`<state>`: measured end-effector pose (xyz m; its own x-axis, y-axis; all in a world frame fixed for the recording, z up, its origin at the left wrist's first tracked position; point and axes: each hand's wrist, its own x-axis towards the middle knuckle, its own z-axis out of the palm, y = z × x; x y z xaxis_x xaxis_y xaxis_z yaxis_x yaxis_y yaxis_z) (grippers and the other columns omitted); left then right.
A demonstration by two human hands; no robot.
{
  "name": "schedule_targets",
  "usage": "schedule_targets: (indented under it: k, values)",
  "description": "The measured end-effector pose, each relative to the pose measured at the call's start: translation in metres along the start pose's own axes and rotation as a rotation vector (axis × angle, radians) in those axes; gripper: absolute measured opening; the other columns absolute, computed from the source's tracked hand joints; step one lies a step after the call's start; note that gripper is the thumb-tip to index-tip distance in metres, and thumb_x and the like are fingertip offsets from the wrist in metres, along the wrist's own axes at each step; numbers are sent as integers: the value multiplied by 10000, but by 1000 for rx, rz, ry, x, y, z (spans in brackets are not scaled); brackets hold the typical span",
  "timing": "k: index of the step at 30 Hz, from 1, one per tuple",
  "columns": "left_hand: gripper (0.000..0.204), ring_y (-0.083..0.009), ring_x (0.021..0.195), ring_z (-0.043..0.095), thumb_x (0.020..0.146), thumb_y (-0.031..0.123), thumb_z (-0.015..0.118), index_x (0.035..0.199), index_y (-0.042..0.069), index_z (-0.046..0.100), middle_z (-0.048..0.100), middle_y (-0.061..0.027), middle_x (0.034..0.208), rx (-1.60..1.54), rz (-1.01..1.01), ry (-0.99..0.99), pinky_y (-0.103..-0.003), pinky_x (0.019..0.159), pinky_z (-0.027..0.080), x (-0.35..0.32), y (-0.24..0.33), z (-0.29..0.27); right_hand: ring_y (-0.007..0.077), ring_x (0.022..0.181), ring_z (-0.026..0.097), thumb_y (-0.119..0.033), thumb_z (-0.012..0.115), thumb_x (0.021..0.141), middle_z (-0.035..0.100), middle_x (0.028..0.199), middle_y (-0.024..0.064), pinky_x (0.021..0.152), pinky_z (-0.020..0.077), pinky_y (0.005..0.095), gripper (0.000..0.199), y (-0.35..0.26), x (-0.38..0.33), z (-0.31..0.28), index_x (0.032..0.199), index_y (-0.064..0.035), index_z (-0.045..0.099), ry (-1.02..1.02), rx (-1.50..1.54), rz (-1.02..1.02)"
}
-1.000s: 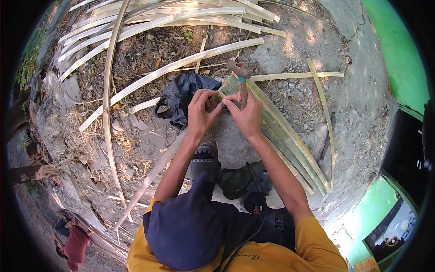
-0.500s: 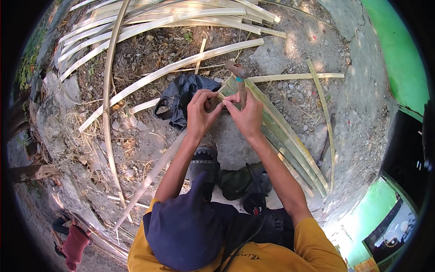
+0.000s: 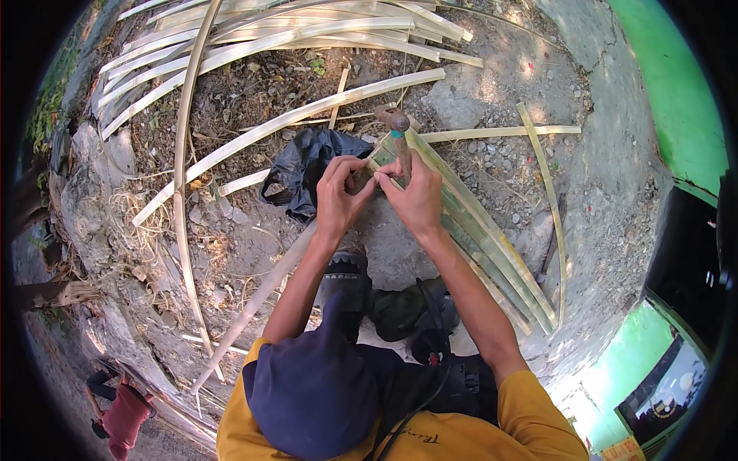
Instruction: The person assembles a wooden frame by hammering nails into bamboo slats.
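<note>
My right hand (image 3: 416,198) has a hammer (image 3: 392,117) upright against its palm, with a brown head and a teal band below it. The thumb and finger of that hand also come together at the end of a bamboo strip (image 3: 374,164). From the other side, my left hand (image 3: 340,197) pinches the same strip, fingers curled and almost touching the right thumb. Any small piece between the fingertips is too small to make out. Long green bamboo slats (image 3: 483,227) fan out from under my right hand toward the lower right.
A black plastic bag (image 3: 301,170) lies beside my left hand. Pale bamboo strips (image 3: 284,119) are spread over the dirt, with a pile (image 3: 307,34) at the far side. My boot (image 3: 345,278) is below my hands. A person in a red shirt (image 3: 125,419) is at the lower left.
The hammer head has shifted slightly left and tilted a little in my right hand. Both hands stay together at the strip's end, almost unmoved.
</note>
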<state>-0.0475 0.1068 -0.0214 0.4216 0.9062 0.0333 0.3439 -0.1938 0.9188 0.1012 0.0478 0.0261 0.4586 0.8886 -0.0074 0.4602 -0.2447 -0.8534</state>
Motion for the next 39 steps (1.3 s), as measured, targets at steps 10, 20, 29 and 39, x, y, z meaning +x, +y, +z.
schedule_targets:
  k: [10,20,29,39]
  values:
    - [334,-105,690,525,763,-9,876,1065,2,734,707,-58,1048,-28,66,82,-259,624,476,-2,-8,8,319,789,776,-34,797,843,769,823,137,714,594,407,239,-5,4,0,972,9,600,-21,-3,12]
    - [322,-88,661,505,770,-13,877,1062,17,745,708,-38,1014,-59,27,104,-254,602,457,-2,-9,10,326,794,774,-49,807,836,770,832,140,713,590,419,253,-4,1,0,975,7,603,-16,-8,19]
    - [419,-85,652,475,783,14,882,1187,56,778,693,-43,1041,-40,32,69,-255,592,438,-3,-11,10,337,790,771,-53,814,830,771,834,140,708,589,423,260,-3,0,-3,973,5,605,-17,-23,18]
    - [407,-93,656,473,781,10,882,1174,44,779,689,-46,1040,-41,45,73,-257,600,445,-2,-17,13,328,792,775,-40,807,839,770,827,143,713,594,415,253,-2,2,0,977,7,601,-23,-1,20]
